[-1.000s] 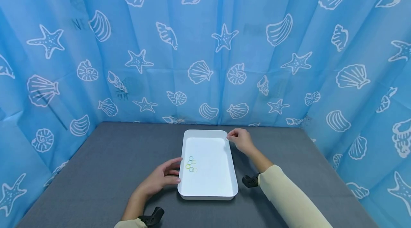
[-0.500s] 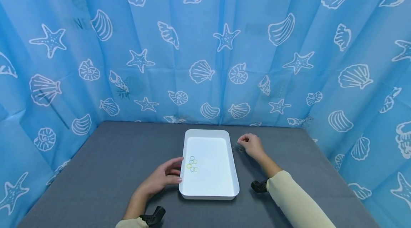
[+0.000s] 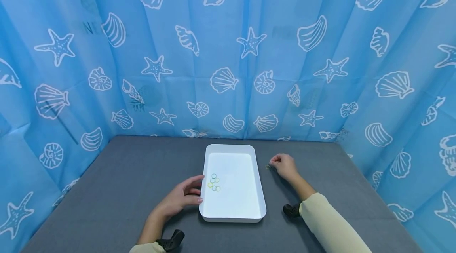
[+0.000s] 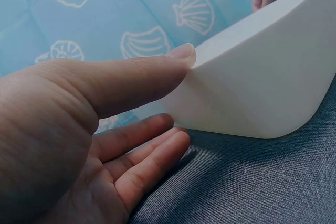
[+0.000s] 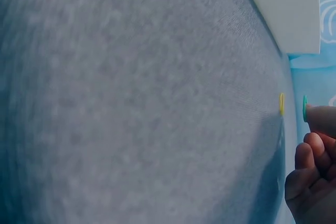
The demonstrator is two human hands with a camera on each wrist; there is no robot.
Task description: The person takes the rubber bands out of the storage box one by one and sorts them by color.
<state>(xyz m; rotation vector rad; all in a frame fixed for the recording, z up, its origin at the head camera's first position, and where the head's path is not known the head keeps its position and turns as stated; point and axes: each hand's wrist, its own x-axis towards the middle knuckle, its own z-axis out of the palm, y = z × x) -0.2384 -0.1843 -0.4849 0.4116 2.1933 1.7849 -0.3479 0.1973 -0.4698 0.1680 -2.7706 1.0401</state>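
A white tray (image 3: 233,215) lies on the dark grey table with several thin yellow, green and bluish rubber bands (image 3: 214,176) in its left part. My left hand (image 3: 176,199) is at the tray's left side, fingers relaxed; in the left wrist view the thumb (image 4: 142,77) touches the rim. Right of the tray, my right hand (image 3: 285,167) pinches a green rubber band (image 5: 305,108) at its fingertips, seen edge-on in the right wrist view. A yellow rubber band (image 5: 282,104) lies on the table close by, just left of the fingertips in the head view.
Grey cloth (image 3: 142,174) covers the table around the tray. A blue curtain (image 3: 228,47) with white shell and starfish prints hangs behind the table and along both sides. Black wrist straps (image 3: 291,210) stick out near both sleeves.
My right hand has moved from the tray's far right corner to the right and nearer, down to beside the rubber band on the table. The left hand and tray stay in place.
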